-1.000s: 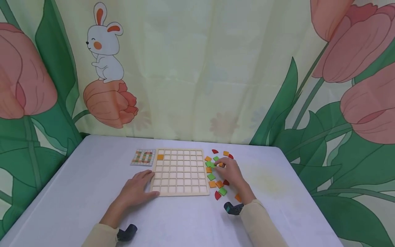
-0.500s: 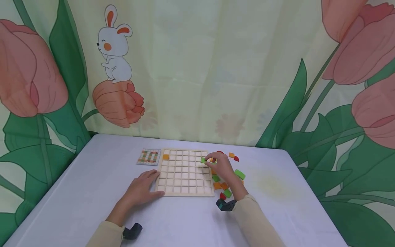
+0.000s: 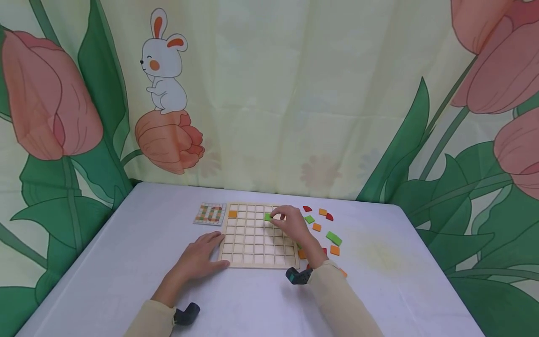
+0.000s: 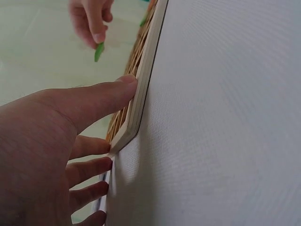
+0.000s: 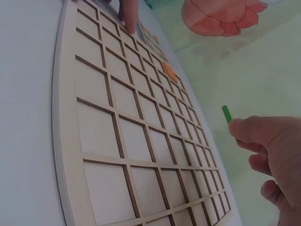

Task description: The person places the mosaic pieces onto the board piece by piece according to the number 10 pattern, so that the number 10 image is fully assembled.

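Observation:
A wooden grid board (image 3: 248,246) lies flat on the white table, with one orange square tile (image 3: 232,214) in a cell near its upper left. My left hand (image 3: 201,258) rests at the board's left front corner. In the left wrist view its thumb (image 4: 106,98) lies on the board's rim and the other fingers reach along the side. Between thumb and fingers my right hand (image 3: 292,227) pinches a green tile (image 5: 226,114), held above the upper right part of the board. The right wrist view shows that tile tilted, clear of the grid.
Left of the board lies a card (image 3: 210,213) with a coloured grid pattern. Loose pieces are scattered to the right, among them a green tile (image 3: 334,238), an orange tile (image 3: 334,250) and a red quarter-round piece (image 3: 307,208). My right forearm hides some. A printed curtain hangs behind.
My right hand has picked up a green tile from the loose pieces and moved left with it over the board. My left hand has stayed at the board's corner. The head view has shifted slightly.

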Demonstrator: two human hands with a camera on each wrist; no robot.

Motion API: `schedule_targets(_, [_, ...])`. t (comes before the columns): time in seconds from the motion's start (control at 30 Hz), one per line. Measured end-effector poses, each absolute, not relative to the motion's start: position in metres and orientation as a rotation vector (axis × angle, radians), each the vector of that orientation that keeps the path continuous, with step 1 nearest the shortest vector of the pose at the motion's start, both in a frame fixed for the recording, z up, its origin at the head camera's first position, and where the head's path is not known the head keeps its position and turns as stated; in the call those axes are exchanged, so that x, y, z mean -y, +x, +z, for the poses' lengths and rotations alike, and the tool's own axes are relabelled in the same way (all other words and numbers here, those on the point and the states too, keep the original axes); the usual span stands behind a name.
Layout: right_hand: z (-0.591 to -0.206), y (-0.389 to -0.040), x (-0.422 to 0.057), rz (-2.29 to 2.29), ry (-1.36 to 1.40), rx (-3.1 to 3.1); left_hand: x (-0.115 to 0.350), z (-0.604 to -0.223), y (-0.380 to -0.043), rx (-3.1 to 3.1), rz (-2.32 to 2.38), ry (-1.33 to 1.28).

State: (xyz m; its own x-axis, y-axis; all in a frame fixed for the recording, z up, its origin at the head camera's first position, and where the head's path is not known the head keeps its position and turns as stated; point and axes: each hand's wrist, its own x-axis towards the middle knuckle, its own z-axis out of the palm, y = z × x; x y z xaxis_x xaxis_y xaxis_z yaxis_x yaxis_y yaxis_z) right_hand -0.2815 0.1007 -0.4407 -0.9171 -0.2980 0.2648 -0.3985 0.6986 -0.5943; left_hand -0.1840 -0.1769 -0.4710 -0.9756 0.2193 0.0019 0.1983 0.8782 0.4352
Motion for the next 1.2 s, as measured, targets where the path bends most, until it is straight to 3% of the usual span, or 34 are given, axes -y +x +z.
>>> schedule_targets(1.2, [-0.458, -0.297, -0.058, 1.133, 0.543, 2.857, 0.175, -0.468, -0.185, -2.977, 0.687, 0.299])
